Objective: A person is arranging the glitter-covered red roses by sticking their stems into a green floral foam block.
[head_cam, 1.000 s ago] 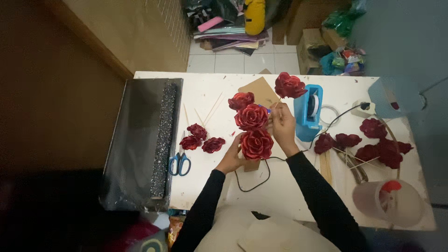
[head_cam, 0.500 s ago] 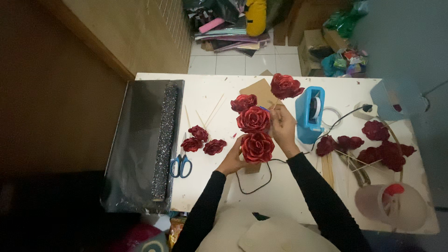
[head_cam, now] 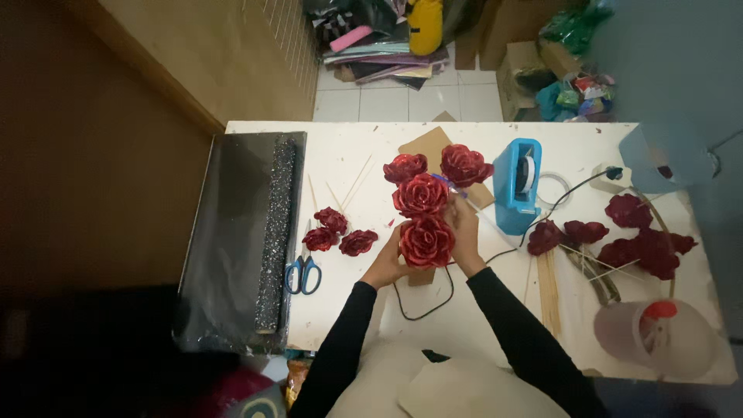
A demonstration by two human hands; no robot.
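At the middle of the white table (head_cam: 348, 155), both hands close around a bunch of glittery red roses (head_cam: 424, 217): the left hand (head_cam: 389, 259) cups the lowest bloom from its left side with fingers curled around it, and the right hand (head_cam: 464, 232) grips the bunch from the right, fingers wrapped in behind the flowers. The bunch shows 4 blooms, 2 at the top side by side, 1 in the middle and 1 at the bottom, held above a piece of brown cardboard (head_cam: 426, 143). Just left of the hands lie 3 small red roses (head_cam: 337, 232) loose on the table, with blue-handled scissors (head_cam: 303, 271) beside them and thin wooden sticks (head_cam: 348, 186) above. A roll of black glitter sheet (head_cam: 275, 232) rests on a black wrapping sheet (head_cam: 228, 240) at the table's left edge. Right of the hands stands a blue tape dispenser (head_cam: 517, 186) holding a roll of tape, and a black cord (head_cam: 426, 306) loops below the wrists. Farther right lies a heap of more red roses on sticks (head_cam: 635, 236). At the near right corner sits a clear plastic container (head_cam: 658, 337) with something red and white inside; what it is cannot be told. On the tiled floor beyond the table, a cardboard box (head_cam: 526, 66) holds colourful bags.
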